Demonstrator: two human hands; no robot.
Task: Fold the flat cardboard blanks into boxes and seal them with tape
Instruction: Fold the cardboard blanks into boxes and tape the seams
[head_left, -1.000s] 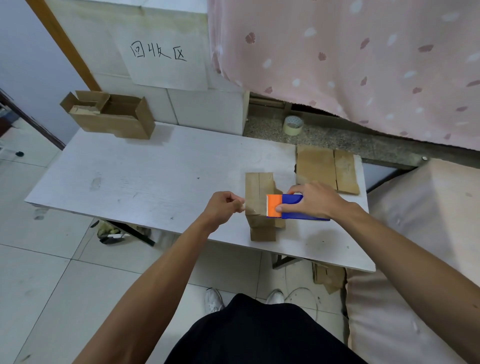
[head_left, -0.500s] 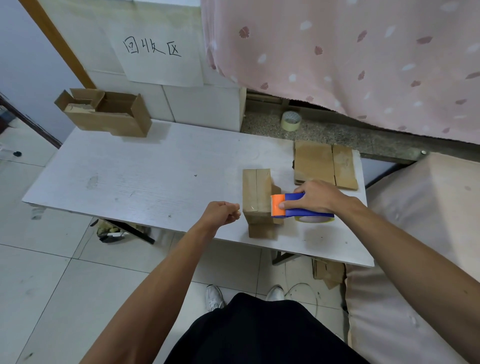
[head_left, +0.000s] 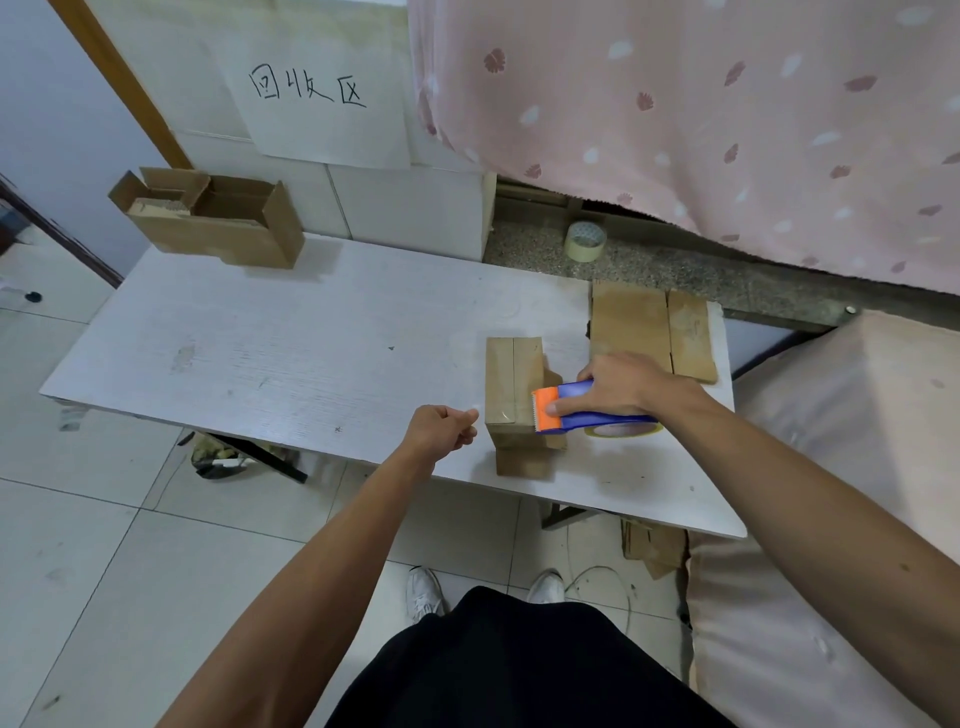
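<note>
A small folded cardboard box (head_left: 511, 374) stands on the white table (head_left: 291, 353), its top flaps closed along a seam. My right hand (head_left: 618, 387) grips a blue and orange tape dispenser (head_left: 576, 413), whose orange blade end rests on the box's near right top edge. My left hand (head_left: 441, 428) hovers just left of the box with curled fingers. It pinches what looks like the faint end of clear tape (head_left: 471, 415) stretched toward the box. Flat cardboard blanks (head_left: 649, 325) lie at the table's far right.
An open, partly folded carton (head_left: 208, 218) sits at the table's far left corner. A roll of tape (head_left: 585, 240) stands on the stone ledge behind. A pink curtain hangs above right; a padded cushion borders the table's right side. My feet are below the near edge.
My left hand drew back a little leftward from the box's side. My right hand shifted the dispenser slightly right and down along the box's top.
</note>
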